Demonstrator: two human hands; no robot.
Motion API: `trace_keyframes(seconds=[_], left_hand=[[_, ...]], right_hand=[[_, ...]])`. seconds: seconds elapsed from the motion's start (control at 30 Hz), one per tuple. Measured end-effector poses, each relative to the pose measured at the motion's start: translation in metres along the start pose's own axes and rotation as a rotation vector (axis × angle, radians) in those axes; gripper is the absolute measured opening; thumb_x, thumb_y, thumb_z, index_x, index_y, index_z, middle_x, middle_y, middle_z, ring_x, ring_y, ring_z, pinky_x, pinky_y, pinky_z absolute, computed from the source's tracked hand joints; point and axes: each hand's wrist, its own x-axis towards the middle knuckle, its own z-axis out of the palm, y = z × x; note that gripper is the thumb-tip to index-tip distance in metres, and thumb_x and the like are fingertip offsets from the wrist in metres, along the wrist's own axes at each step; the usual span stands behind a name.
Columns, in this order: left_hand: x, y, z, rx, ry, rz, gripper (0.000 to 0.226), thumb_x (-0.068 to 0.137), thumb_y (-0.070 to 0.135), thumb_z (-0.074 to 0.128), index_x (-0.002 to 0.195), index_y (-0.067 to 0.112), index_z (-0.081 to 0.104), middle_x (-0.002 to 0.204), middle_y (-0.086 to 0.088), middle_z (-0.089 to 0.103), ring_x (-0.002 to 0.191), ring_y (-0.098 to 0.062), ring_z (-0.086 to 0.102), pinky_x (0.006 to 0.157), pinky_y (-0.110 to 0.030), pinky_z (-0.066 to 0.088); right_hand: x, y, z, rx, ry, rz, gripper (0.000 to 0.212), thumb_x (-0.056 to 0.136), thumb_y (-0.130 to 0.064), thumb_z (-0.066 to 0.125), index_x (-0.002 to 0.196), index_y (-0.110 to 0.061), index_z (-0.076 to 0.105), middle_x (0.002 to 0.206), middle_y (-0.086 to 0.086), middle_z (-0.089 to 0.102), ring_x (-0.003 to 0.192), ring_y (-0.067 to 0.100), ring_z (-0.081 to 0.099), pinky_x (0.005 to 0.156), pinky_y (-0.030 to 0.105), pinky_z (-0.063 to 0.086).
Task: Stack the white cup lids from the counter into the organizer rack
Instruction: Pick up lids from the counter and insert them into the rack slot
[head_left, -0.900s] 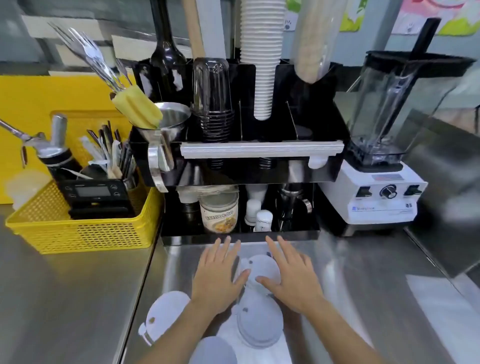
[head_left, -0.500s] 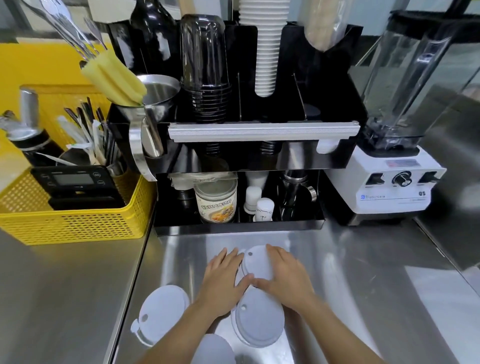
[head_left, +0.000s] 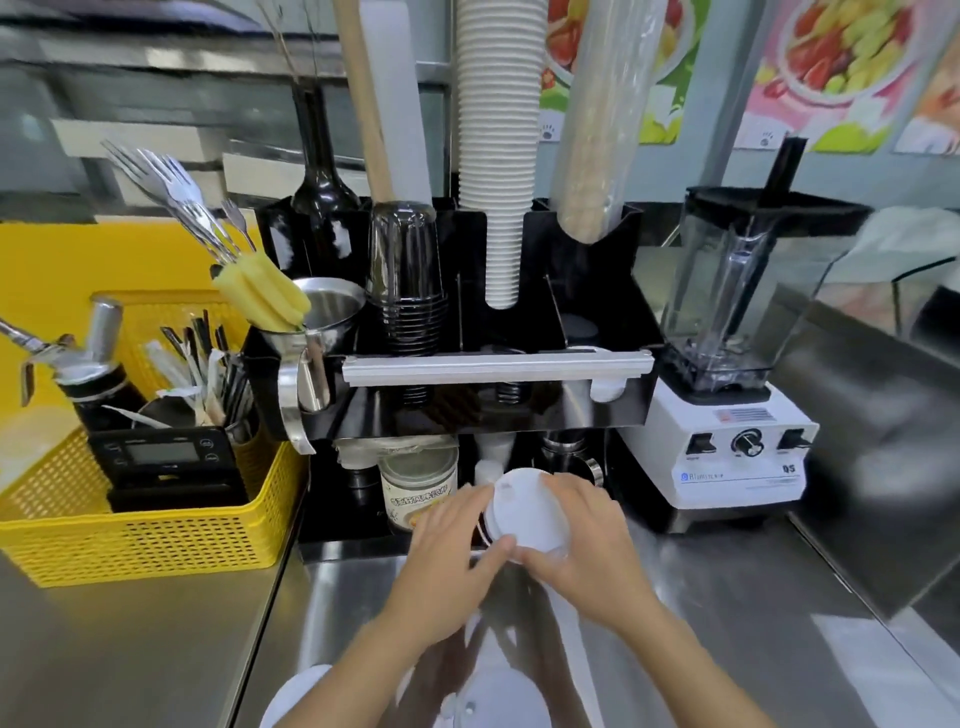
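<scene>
A white cup lid (head_left: 524, 512) is lifted off the steel counter and held tilted between both hands, just in front of the black organizer rack's (head_left: 540, 410) lower shelf. My left hand (head_left: 447, 556) grips its left edge and my right hand (head_left: 587, 545) grips its right and near edge. Two more white lids lie flat on the counter near the bottom edge: one lid (head_left: 296, 696) to the left of my left forearm, another lid (head_left: 498, 696) between my forearms, partly hidden.
The rack holds a tall stack of white paper cups (head_left: 496, 156), black cups (head_left: 410, 291) and a can (head_left: 418, 493) below. A yellow basket (head_left: 156, 540) with tools stands left. A white blender (head_left: 727, 415) stands right.
Both hands have closed on one lid and raised it from the counter toward the rack. The view has tilted up, so the other lids sit lower in frame.
</scene>
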Motion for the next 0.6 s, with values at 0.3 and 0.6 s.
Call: trace_keyframes(seconds=[0.3,0.6], left_hand=[[0.048,0.082,-0.056,-0.003,0.092,0.294,0.052,0.091,0.040,0.049,0.139,0.029,0.032,0.132,0.025,0.034,0.122,0.008,0.024,0.108,-0.019,0.015],[0.138,0.128,-0.093,0.108,0.092,0.465,0.051,0.091,0.029,0.049,0.138,0.019,0.036,0.140,0.001,0.049,0.128,-0.017,0.045,0.108,-0.041,0.036]], right_hand=[[0.033,-0.012,-0.085,0.012,0.197,-0.052,0.074,0.069,-0.066,0.051,0.125,-0.018,0.052,0.121,-0.002,0.057,0.115,0.017,0.048,0.098,0.034,0.036],[0.100,-0.013,-0.164,-0.009,0.248,-0.094,0.062,0.076,-0.042,0.069,0.129,-0.016,0.049,0.128,0.004,0.052,0.121,0.022,0.046,0.104,0.041,0.036]])
